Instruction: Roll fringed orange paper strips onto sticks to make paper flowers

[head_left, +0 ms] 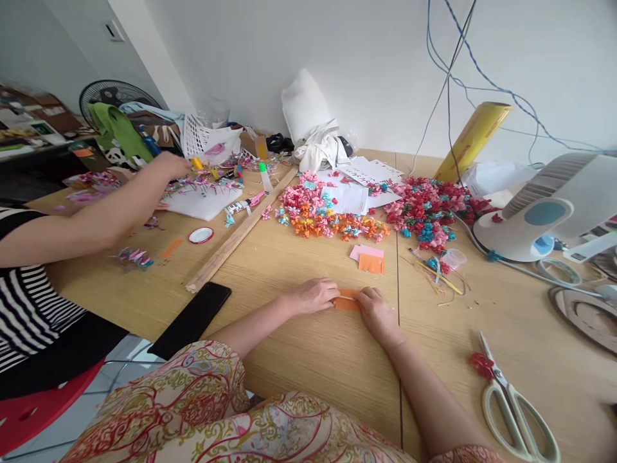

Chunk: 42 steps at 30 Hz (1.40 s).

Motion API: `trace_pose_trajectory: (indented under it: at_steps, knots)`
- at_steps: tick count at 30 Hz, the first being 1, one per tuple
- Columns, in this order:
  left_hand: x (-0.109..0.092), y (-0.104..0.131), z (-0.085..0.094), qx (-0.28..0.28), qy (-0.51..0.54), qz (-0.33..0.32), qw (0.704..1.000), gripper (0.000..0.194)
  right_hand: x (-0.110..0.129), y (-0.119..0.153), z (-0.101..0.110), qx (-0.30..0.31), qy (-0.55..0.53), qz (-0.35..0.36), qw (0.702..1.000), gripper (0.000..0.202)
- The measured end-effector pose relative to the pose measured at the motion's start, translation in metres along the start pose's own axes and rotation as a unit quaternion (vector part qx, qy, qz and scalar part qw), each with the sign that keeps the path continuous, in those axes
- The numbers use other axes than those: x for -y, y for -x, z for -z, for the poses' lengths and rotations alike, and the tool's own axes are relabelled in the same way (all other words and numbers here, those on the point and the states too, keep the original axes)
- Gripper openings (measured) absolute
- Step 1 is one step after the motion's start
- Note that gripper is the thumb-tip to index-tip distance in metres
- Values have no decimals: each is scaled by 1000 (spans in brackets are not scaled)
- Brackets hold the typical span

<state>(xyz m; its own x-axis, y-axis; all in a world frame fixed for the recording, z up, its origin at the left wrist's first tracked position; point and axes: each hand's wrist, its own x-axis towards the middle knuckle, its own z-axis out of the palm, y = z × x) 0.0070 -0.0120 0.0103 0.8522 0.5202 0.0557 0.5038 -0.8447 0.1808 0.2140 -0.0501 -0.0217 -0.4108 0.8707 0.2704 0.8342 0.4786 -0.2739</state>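
An orange paper piece (348,303) lies on the wooden table, with a thin pale strip across it. My left hand (315,296) has its fingers closed on the left end of that strip and paper. On the right end, my right hand (376,314) presses with bent fingers. Just beyond my hands, a pink paper piece (359,251) is partly under another orange sheet (371,263). Scissors (506,399) with pale handles rest at the lower right, beside a small red flower (482,364).
A wooden bar (241,235) separates my area from a co-worker's arm (116,199) at left. A black phone (195,318) lies at the table's front edge. Heaps of paper flowers (429,206) lie behind, with a white fan (544,206) at right.
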Motion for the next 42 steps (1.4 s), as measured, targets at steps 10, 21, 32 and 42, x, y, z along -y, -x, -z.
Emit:
trace_pose_trajectory:
  at_steps: [10, 21, 32, 42]
  knots:
    - [-3, 6, -4, -34, -6, 8, 999, 14, 1, 0, 1, -2, -7, 1, 1000, 21]
    - [-10, 6, -16, -89, -16, 65, 994, 16, 4, 0, 5, 9, 4, -6, 1000, 21]
    - [-5, 0, -28, -116, -4, 86, 989, 9, 5, 0, 5, 13, 3, -13, 1000, 21]
    - [1, -6, -38, -145, 69, 100, 982, 7, 4, 0, 4, 1, -16, -25, 1000, 21]
